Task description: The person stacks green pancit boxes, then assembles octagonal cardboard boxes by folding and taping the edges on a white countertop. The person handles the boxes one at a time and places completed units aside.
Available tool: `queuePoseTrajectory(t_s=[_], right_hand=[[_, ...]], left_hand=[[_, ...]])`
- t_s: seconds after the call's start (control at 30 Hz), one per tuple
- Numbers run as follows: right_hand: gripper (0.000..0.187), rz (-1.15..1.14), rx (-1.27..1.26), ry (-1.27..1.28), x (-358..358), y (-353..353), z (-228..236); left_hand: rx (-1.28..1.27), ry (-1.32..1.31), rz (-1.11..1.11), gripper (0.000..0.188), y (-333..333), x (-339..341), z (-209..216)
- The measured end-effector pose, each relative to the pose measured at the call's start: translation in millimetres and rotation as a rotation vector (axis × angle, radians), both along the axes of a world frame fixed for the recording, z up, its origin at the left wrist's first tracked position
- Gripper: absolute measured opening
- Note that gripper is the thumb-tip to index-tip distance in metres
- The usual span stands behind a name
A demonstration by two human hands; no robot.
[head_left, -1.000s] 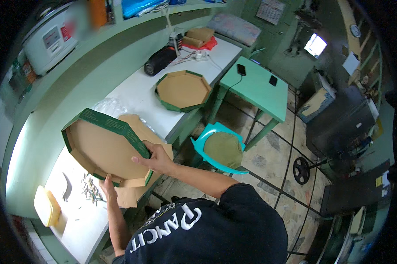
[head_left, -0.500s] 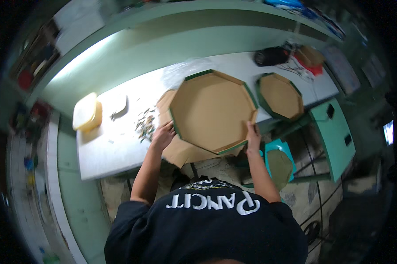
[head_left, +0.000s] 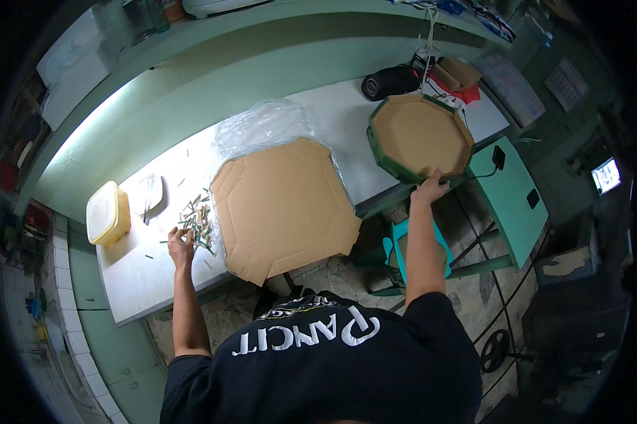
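Observation:
My right hand (head_left: 430,189) grips the near rim of an octagonal cardboard tray (head_left: 421,134), brown inside with green outer sides, set at the right of the table. It appears to rest on the stack there. My left hand (head_left: 181,247) is at the left, beside a pile of small green and brown strips (head_left: 198,220). Its thumb and fingers are pinched together; what they hold, if anything, is too small to make out. Between my hands lies a flat brown cardboard sheet (head_left: 283,212) with cut corners and creased edges, partly over clear plastic.
A yellow lidded tub (head_left: 108,213) and a small white dish (head_left: 149,194) stand at the left. Crumpled clear plastic (head_left: 262,127) lies behind the cardboard. A black cylindrical speaker (head_left: 390,83) is at the back right. A turquoise stool (head_left: 402,247) stands below the table's front edge.
The octagonal tray has gone from above the middle of the table to the right, over the stack. My left hand has let go of it and moved left to the strips. The cardboard sheet is uncovered.

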State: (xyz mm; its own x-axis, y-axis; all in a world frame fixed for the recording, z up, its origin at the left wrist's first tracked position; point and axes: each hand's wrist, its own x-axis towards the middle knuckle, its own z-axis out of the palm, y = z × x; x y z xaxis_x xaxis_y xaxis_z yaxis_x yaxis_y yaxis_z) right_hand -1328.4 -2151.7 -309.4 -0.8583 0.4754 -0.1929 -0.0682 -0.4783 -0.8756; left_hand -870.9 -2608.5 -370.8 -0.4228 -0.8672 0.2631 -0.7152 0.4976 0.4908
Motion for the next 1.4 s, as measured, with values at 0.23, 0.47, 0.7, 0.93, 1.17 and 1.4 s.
queuePoseTrajectory(t_s=[0.23,0.47,0.7,0.93,1.17,1.4], right_hand=[[0.065,-0.348,0.942,-0.401,-52.6,-16.2,-20.1],[0.026,0.915,1.646,0.341,51.2,-135.0,-100.0],[0.041,0.965,1.306,-0.126,56.3,-152.1,-114.7],[0.046,0.967,0.677,-0.201,48.0,-141.1,-84.1],[0.050,1.544,0.096,-0.053,67.5,-98.9,-0.3],[0.040,0.564,0.727,0.533,88.9,-142.6,16.9]], left_hand=[[0.355,0.396,-0.248,0.024,27.4,-47.2,-10.2],[0.455,-0.031,-0.160,0.056,42.3,-91.6,-14.0],[0.765,0.286,0.063,0.052,29.2,-91.8,-24.9],[1.025,0.524,0.024,0.065,24.0,-81.0,-13.1],[1.349,0.711,-0.481,0.051,37.0,-52.1,48.2],[1.068,0.890,-0.420,0.038,88.2,-99.0,97.6]])
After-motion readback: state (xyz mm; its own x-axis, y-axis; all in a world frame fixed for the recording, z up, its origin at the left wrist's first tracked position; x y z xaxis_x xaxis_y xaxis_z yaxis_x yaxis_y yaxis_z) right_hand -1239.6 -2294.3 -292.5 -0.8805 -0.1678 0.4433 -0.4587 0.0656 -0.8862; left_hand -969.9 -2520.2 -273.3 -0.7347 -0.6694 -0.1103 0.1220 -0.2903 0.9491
